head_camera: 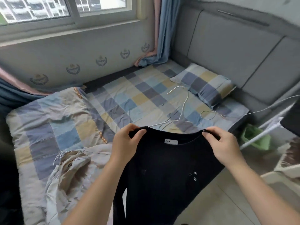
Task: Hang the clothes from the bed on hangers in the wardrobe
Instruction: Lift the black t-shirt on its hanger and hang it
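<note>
The left hand (128, 142) and right hand (222, 143) each pinch a shoulder of the one black T-shirt (167, 168), held up over the near edge of the bed (129, 95). Just behind it lies one white hanger (183, 108), with a looped cable (209, 113) beside it and one pillow (204, 83) beyond. A crumpled beige garment (71, 168) lies to the left.

Shirt (162, 168) cut off (below); hanger (185, 103) partly hidden.
</note>
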